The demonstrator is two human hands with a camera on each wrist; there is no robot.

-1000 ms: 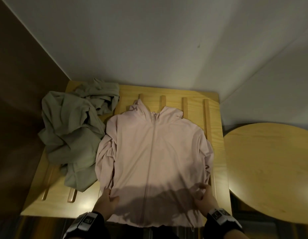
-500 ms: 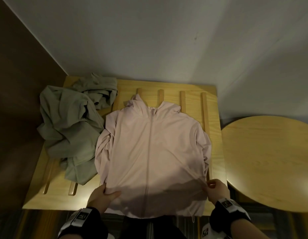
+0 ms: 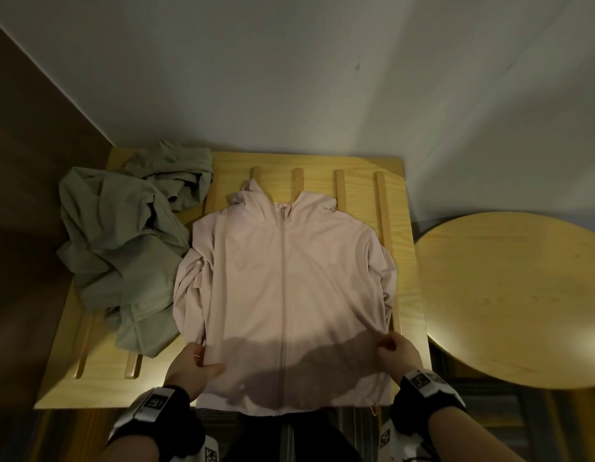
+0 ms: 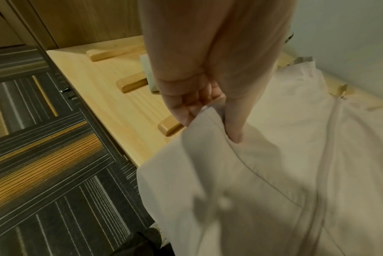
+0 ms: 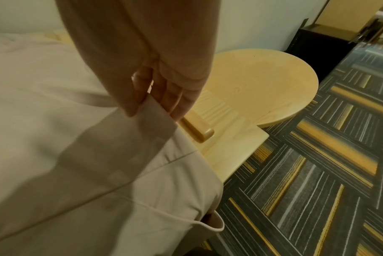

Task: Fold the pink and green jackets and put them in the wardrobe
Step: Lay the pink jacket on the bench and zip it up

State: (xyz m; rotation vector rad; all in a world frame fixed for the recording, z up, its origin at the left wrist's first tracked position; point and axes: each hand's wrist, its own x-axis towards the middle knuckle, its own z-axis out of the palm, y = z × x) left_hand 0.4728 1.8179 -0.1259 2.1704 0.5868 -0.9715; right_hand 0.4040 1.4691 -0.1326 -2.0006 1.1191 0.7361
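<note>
We have the pink jacket (image 3: pixel 282 295) spread flat on the slatted wooden bench (image 3: pixel 407 261), front side up and zipped closed. Our left hand (image 3: pixel 192 365) pinches its left side edge near the hem, thumb on top and the other fingers under the cloth. Our right hand (image 3: pixel 397 353) pinches the right side edge in the same way. Both hands are closed on the cloth.

The cloth looks thin, soft and light, so we think it will bend and sag anywhere that we do not support it. It seems also a little smooth, so a fold may slide open. The side edges and the shoulders are good places to take hold, because the seams there give more body.

The long axis of the jacket runs from us toward the wall. The hood points to the wall and the hem hangs a little over the near edge of the bench.

The green jacket (image 3: pixel 122 258) lies crumpled on the left part of the bench, touching the pink sleeve. A round table (image 3: pixel 522 295) stands to the right.
</note>
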